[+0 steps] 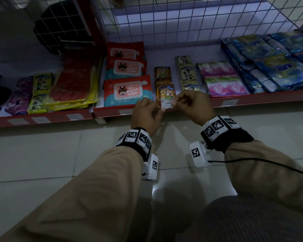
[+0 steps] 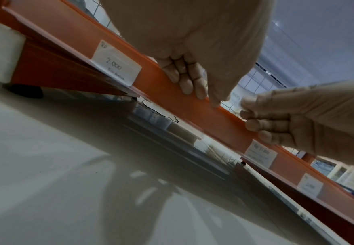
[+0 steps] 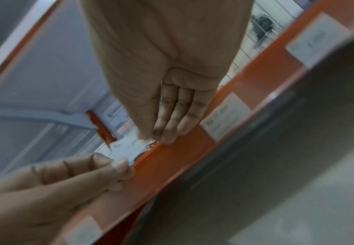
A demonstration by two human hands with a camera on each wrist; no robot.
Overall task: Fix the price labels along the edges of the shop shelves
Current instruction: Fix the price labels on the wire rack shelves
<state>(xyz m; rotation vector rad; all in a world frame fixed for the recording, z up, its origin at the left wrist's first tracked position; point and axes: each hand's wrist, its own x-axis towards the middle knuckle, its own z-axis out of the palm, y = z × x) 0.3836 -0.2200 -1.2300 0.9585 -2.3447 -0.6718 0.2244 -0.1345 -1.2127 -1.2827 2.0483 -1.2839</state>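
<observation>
Both hands, left hand (image 1: 146,111) and right hand (image 1: 192,103), pinch price label (image 1: 168,104) above shelf edge (image 1: 252,100); print half-hidden, apparently "3.000".

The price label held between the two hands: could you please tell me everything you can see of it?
The price label is a small white paper-like slip, printed "3.000" with a smaller mark above that. It is upright, just above the red shelf edge, in front of a brown drink sachet. The left hand pinches its left side, the right hand its right. It is not yet fixed to the edge.
</observation>
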